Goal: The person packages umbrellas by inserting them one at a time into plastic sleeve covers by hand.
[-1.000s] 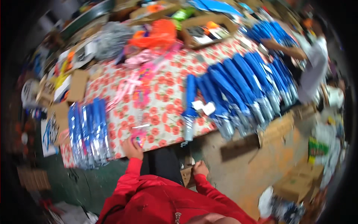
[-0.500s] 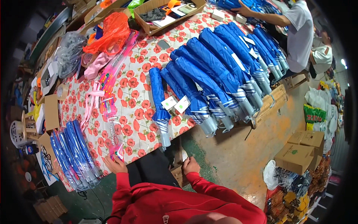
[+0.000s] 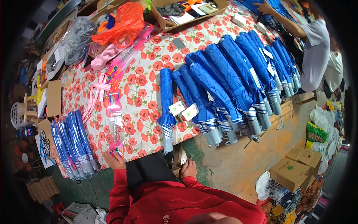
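At the desk (image 3: 149,93) edge, left hand (image 3: 115,161) fingers pinch light, slippery pink plastic-sleeved umbrella (image 3: 113,123) by its end; right hand (image 3: 189,170) grip unclear

A long clear plastic sleeve (image 3: 115,108) with pink print lay flat on the tablecloth, running from six toward one o'clock.

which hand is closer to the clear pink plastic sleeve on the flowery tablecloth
Left. The left hand touches the lower end of the clear pink plastic sleeve at the table edge. The right hand sits apart, below the table edge near the single blue umbrella.
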`<action>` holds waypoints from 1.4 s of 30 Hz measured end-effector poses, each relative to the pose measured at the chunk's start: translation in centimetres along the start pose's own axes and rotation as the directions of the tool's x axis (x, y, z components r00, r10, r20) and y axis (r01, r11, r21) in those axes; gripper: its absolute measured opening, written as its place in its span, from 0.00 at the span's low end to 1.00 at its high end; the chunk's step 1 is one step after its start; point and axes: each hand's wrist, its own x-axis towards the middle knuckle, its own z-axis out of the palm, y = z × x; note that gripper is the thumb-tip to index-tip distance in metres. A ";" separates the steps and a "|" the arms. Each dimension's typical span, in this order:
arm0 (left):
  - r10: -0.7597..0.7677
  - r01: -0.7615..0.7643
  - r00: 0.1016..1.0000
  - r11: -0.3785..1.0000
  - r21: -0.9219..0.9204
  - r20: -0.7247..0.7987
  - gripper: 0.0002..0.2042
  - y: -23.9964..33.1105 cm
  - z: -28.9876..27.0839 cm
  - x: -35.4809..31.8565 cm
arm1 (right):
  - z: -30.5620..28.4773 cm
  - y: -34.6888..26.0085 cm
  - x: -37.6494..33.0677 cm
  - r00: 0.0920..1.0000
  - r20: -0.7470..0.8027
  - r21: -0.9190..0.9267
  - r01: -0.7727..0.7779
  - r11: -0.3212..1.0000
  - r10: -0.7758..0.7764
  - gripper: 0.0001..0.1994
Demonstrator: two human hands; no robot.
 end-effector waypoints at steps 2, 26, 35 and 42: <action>-0.020 0.021 1.000 0.999 -0.031 0.016 0.13 0.2 0.0 0.0 | -0.3 -0.1 -0.3 0.995 0.070 0.003 -0.078 0.997 0.078 0.11; 0.028 -0.048 0.986 0.992 -0.114 -0.166 0.12 1.2 -0.1 0.7 | 0.7 0.5 -0.2 0.985 0.081 -0.096 -0.147 0.985 0.155 0.13; -0.002 -0.019 0.983 0.993 -0.114 -0.182 0.12 1.1 -0.2 0.7 | 0.9 0.7 1.1 0.968 0.170 -0.164 -0.159 0.974 0.187 0.18; 0.028 -0.056 0.965 0.994 -0.099 -0.261 0.12 0.9 0.8 0.2 | 1.4 2.8 1.9 0.919 0.343 -0.162 -0.145 0.976 0.193 0.19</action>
